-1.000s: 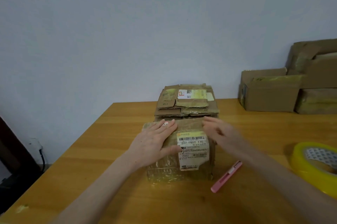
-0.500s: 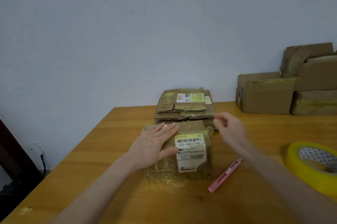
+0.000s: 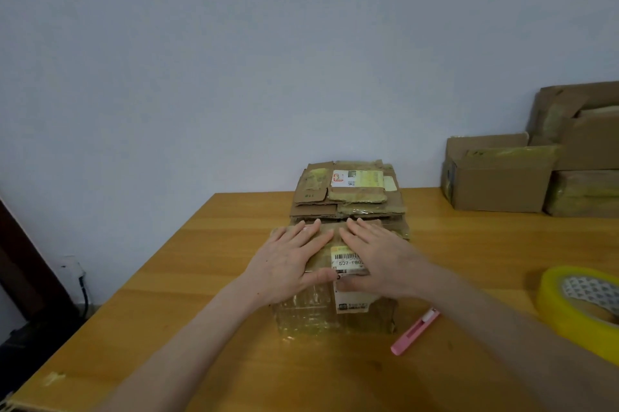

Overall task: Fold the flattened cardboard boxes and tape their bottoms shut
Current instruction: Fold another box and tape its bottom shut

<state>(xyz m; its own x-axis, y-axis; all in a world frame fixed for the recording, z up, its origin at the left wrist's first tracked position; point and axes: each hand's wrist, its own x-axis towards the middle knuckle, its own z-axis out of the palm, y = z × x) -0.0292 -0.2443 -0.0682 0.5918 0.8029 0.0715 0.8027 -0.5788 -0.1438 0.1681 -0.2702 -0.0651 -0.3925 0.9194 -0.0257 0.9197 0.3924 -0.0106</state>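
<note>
Both hands, left hand point(image 3: 290, 261) and right hand point(image 3: 380, 262), lie flat on a box point(image 3: 321, 314) on the surface point(image 3: 201, 277), beside a tape roll point(image 3: 569, 314).

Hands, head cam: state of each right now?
Left hand: open, palm flat on the cardboard box, holding nothing.
Right hand: open, flat on the same box, partly covering its shipping label, holding nothing.

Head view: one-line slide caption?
Both hands, left and right, press flat on a cardboard box beside tape roll.
</note>
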